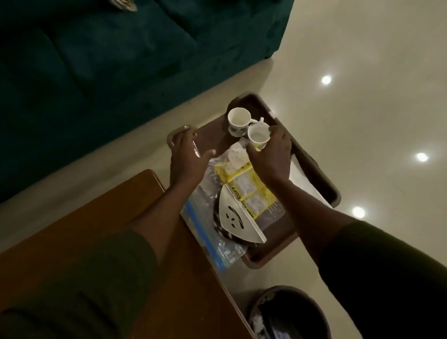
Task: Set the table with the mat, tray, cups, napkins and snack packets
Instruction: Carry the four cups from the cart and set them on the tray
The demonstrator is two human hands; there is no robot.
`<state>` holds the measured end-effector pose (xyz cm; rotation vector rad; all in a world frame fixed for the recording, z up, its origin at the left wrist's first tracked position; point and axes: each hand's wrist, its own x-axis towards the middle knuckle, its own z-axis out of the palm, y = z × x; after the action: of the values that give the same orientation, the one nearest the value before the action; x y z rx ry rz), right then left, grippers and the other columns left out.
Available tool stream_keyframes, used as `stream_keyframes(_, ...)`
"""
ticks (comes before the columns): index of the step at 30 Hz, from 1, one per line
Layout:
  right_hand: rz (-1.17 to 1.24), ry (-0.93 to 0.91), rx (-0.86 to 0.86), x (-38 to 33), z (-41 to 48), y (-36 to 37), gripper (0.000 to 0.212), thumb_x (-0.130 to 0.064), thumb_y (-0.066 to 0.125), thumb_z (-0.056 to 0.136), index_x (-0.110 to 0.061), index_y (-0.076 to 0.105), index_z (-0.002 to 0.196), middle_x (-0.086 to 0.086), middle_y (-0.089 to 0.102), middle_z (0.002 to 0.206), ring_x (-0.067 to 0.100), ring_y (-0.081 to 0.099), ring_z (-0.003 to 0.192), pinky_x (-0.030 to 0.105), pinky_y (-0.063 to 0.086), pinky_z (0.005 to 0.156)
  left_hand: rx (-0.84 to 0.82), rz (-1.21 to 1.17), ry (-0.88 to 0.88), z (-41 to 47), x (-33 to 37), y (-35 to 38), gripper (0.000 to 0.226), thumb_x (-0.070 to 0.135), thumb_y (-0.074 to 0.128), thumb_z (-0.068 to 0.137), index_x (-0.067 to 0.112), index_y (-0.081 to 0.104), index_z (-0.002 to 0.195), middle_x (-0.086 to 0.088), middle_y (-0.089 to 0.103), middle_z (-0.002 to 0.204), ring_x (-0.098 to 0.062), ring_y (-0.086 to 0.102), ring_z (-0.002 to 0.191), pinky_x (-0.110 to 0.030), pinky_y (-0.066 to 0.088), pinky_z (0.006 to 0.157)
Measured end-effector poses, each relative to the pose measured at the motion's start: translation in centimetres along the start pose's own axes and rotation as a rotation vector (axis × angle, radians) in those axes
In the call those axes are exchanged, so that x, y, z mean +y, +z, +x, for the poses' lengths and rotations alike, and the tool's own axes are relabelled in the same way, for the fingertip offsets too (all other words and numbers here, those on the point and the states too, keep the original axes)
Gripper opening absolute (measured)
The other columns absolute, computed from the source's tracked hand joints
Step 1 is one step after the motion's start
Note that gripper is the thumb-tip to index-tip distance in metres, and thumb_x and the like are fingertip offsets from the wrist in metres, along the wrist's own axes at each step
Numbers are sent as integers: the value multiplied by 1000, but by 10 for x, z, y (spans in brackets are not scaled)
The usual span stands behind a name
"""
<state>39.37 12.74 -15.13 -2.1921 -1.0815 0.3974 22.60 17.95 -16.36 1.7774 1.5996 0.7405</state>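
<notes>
Room: you are standing over a glossy cream tiled floor (360, 72) beside a dark teal sofa (94, 63).
Surface: a brown wooden table (163, 268).
Tray: a dark brown plastic tray (316, 172) is carrying two white cups.
Hands: your right hand (271, 155) is pinching the nearer white ceramic cup (257, 137); your left hand (187, 155) is hovering spread.

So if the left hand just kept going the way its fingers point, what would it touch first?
Probably the tray's far-left rim or handle: the left hand points there, its fingertips already at or just over it. Depth is hard to judge from above.
</notes>
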Motion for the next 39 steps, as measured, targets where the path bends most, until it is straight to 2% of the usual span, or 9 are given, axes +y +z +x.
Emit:
stream_keyframes(8, 74, 88, -19, 32, 44, 24, 76, -35, 74, 75, -15, 37, 138, 6, 47, 136, 24, 46, 127, 39, 42, 100, -128, 39, 36, 61, 21, 67, 81, 24, 76, 80, 16, 33, 147, -8, 42, 149, -26, 40, 138, -40, 37, 110)
stream_keyframes(12, 108, 41, -54, 36, 54, 31, 74, -43, 77, 73, -16, 42, 133, 3, 51, 130, 20, 51, 118, 30, 44, 86, -173, 65, 92, 80, 26, 90, 79, 21, 77, 78, 16, 36, 146, -6, 45, 147, -23, 42, 136, -31, 37, 103)
stream_keyframes(16, 96, -2, -73, 38, 54, 37, 71, -46, 77, 73, -17, 46, 129, 2, 53, 124, 18, 51, 110, 27, 41, 79, -186, 50, 108, 87, 29, 102, 82, 18, 73, 81, 17, 30, 150, -7, 41, 149, -23, 40, 136, -25, 32, 100)
stream_keyframes(21, 149, 35, -62, 35, 56, 35, 58, -38, 77, 75, -16, 51, 123, 0, 60, 118, 16, 57, 104, 29, 48, 82, -171, 101, 102, 93, 34, 106, 72, 27, 74, 82, 17, 39, 144, -7, 42, 143, -24, 47, 127, -27, 39, 93)
stream_keyframes(25, 161, -4, 6, 27, 53, 23, 58, -39, 76, 75, -16, 52, 123, -1, 62, 117, 14, 58, 103, 27, 50, 84, -37, -30, 57, 83, 42, 94, 67, 30, 79, 75, 13, 46, 131, -6, 43, 136, -20, 49, 119, -28, 46, 87)
stream_keyframes(28, 170, -32, 34, 12, 46, 15, 64, -40, 75, 74, -16, 50, 127, 1, 60, 120, 16, 56, 109, 27, 47, 88, 105, -93, 41, 69, 44, 67, 67, 30, 80, 72, 10, 46, 126, -8, 46, 131, -20, 51, 114, -25, 43, 82)
stream_keyframes(32, 167, -95, 54, -20, 27, 14, 62, -35, 74, 71, -16, 50, 124, 0, 59, 118, 16, 54, 108, 23, 40, 86, 212, -122, -22, 47, 26, 17, 65, 34, 82, 71, 12, 47, 121, -3, 56, 123, -15, 56, 109, -28, 47, 87)
stream_keyframes(36, 156, -196, -4, -65, -9, 28, 64, -36, 75, 69, -14, 51, 124, 1, 59, 118, 16, 54, 107, 22, 40, 87, 308, -237, -133, 14, -7, -43, 66, 36, 85, 67, 15, 45, 116, 4, 54, 113, -9, 55, 100, -14, 44, 72)
stream_keyframes(39, 170, -265, -64, -101, -54, 48, 60, -42, 73, 70, -17, 51, 120, -3, 57, 112, 10, 48, 98, 23, 38, 83, 377, -245, -203, -19, -39, -93, 66, 36, 84, 69, 19, 43, 118, 1, 56, 119, -8, 55, 100, -7, 39, 66)
